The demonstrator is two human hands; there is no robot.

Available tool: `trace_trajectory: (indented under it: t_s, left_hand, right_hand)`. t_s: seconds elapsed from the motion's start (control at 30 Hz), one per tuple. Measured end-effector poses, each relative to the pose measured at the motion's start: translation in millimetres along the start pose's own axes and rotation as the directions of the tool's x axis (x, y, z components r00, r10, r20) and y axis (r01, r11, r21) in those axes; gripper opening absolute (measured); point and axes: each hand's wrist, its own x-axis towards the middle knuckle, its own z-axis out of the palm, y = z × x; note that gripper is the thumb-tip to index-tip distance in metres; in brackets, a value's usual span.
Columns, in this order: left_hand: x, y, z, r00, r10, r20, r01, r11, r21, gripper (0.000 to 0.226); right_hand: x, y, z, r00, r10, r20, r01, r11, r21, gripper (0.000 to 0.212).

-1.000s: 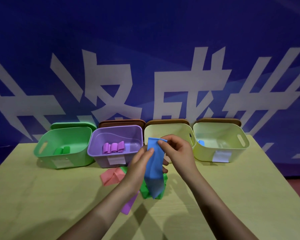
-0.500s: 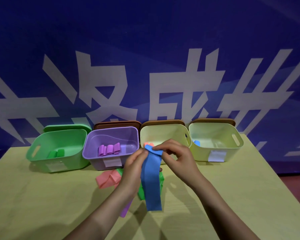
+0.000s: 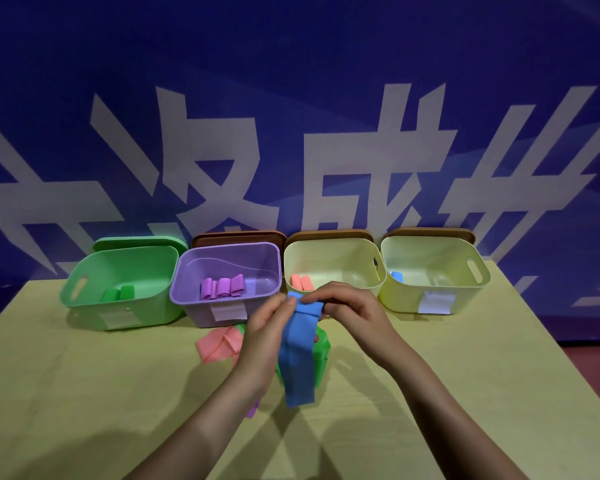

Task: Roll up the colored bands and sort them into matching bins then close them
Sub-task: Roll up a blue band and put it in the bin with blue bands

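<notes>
Both hands are up above the middle of the worktop (image 3: 84, 393), holding one blue band (image 3: 298, 355). The left hand (image 3: 264, 337) pinches the top end of the band with its thumb and fingers. The right hand (image 3: 354, 317) pinches the same top end from the other side, and its fingers are bent over the folded tip. The rest of the blue band hangs straight down, and its low end is near the worktop.

Under the hands lie more bands in a small heap. A pink band (image 3: 219, 344) sticks out to the left. A green band (image 3: 321, 355) shows behind the blue one. A bit of a purple band (image 3: 252, 410) peeks out by the left wrist.

Four bins stand in a row along the far edge of the worktop, all open. The green bin (image 3: 84, 299) is nearest the far left corner and has green rolls (image 3: 118, 293) in it. Next is the purple bin (image 3: 191, 306) with purple rolls (image 3: 222, 288). Then comes a pale yellow bin (image 3: 329, 251) with pink rolls (image 3: 302, 282). The last pale yellow bin (image 3: 465, 296), nearest the far right corner, has a blue roll (image 3: 396, 276) inside. A lid stands behind each bin, a green lid (image 3: 136, 241) and three brown lids (image 3: 236, 236).
</notes>
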Motion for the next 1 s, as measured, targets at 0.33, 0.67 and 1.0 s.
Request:
trace_trajectory:
  t_s: [0.33, 0.67, 1.0]
  left_hand:
    - [1.3, -16.4, -16.3, 0.939, 0.338, 0.068, -0.340, 0.875, 0.345, 0.022]
    - [16.9, -5.8, -9.0, 0.996, -0.083, 0.026, 0.084, 0.996, -0.031, 0.031]
    - [11.3, -15.3, -7.5, 0.989, -0.145, 0.011, 0.146, 0.987, -0.062, 0.021]
  right_hand:
    - [-3.4, 3.5, 22.6, 0.984, 0.138, -0.111, -0.133, 0.990, 0.055, 0.021]
    - [11.7, 3.6, 16.3, 0.970, 0.135, -0.203, -0.132, 0.991, 0.026, 0.014]
    - [-3.4, 9.1, 10.3, 0.986, -0.126, -0.110, 0.089, 0.952, -0.293, 0.029]
